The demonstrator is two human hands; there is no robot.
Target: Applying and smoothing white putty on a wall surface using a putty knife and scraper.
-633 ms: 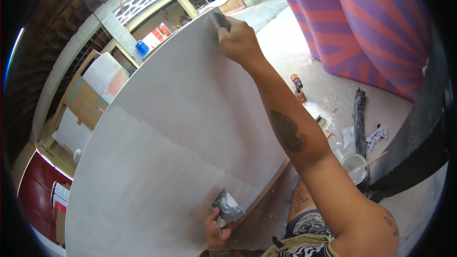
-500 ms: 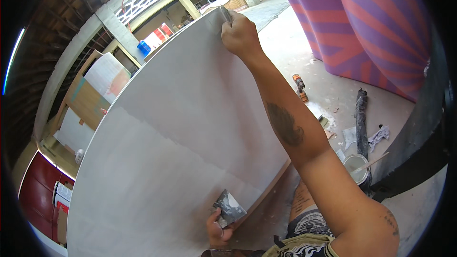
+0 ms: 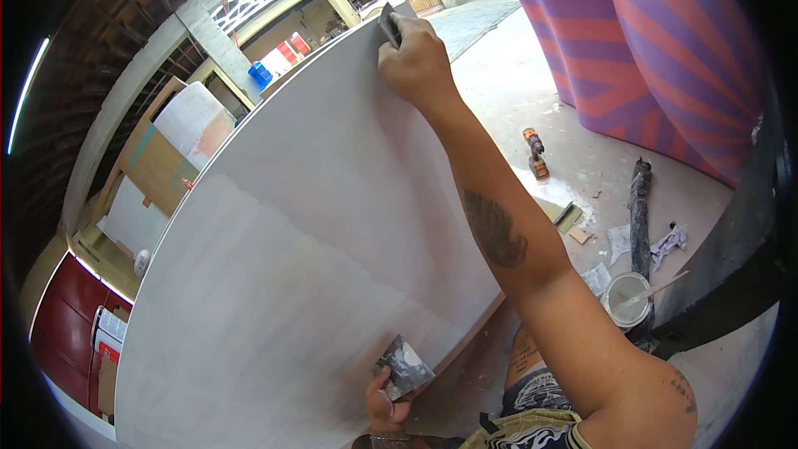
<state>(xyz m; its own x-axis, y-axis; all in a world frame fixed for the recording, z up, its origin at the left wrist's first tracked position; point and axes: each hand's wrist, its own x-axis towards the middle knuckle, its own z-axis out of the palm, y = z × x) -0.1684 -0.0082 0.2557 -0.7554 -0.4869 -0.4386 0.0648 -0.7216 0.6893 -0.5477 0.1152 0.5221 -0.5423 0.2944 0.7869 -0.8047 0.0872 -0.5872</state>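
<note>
A large grey-white panel [image 3: 274,283] with a curved outer edge fills the middle, its surface showing smooth, patchy bands. At its far upper edge my right hand [image 3: 418,62] grips a thin flat putty knife [image 3: 387,25], the arm stretched fully across. The blade is tilted up beside the rim; whether it touches the panel I cannot tell. Down near the panel's lower edge, my left hand [image 3: 384,399] holds a second flat metal scraper [image 3: 406,367], smeared with grey and white putty. Its fingers are partly hidden behind that plate.
On the floor to the right lie an orange-black cordless drill [image 3: 536,155], a dark wrapped roll [image 3: 639,212] and a crumpled cloth [image 3: 667,243]. An open bucket [image 3: 627,299] with a stick stands nearer. A purple-pink striped form [image 3: 573,41] rises at the far right.
My right hand has shifted slightly left at the upper edge, and its putty knife blade now stands more upright. The left hand keeps its place. The whole view has swung slightly.
</note>
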